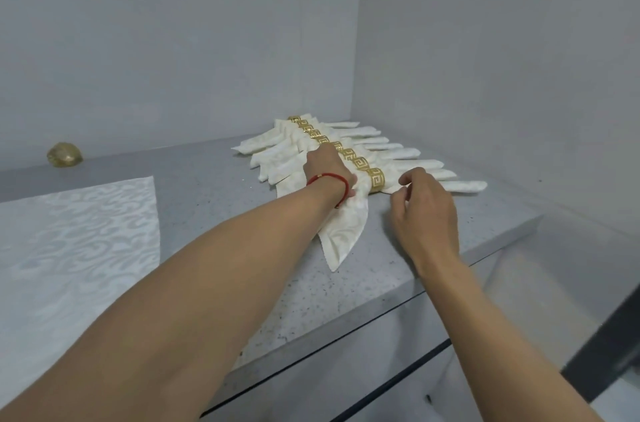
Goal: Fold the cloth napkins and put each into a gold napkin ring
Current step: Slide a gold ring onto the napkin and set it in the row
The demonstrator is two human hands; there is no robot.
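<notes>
- Lying in a row along the back right of the grey counter [346,300], folded cream napkins each sit threaded through a gold ring.
- Nearest napkin [341,234] in the head view points its wide tail toward the camera; its gold ring [375,179] sits at the row's near end.
- Left hand [329,169], with a red cord bracelet [327,179] on the wrist, rests on that napkin just left of the ring; whether its fingers grip the cloth I cannot tell.
- Right hand [424,207] hovers just right of the ring, fingers loosely curled, holding nothing.
- Flat unfolded napkin [69,248] lies at the left.
- Small gold object [64,154] sits far left by the wall.
</notes>
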